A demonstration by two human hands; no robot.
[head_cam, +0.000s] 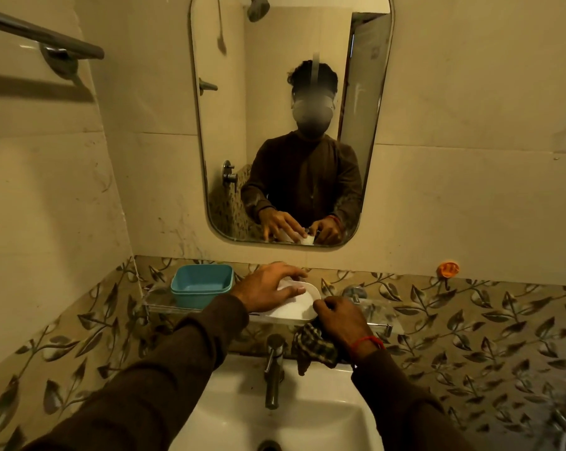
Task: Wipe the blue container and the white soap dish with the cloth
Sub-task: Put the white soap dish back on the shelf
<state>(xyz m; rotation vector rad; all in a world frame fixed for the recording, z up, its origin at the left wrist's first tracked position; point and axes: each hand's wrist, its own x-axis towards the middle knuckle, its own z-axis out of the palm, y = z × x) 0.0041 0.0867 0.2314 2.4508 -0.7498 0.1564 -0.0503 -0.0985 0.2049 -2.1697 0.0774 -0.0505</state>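
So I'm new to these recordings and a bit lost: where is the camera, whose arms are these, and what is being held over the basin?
There is no machine here. The single picture comes from a camera worn on a person's head, looking forward and down, so the two brown-sleeved arms are the wearer's own. The mirror on the wall shows the same person from the front.

A clear shelf sits above the white sink and its tap. On the shelf stands the blue container, open and untouched. Beside it, the left hand rests over the white soap dish, steadying it. The right hand is at the dish's near edge and grips a dark checked cloth, which hangs down under it.

A towel bar is on the left wall.
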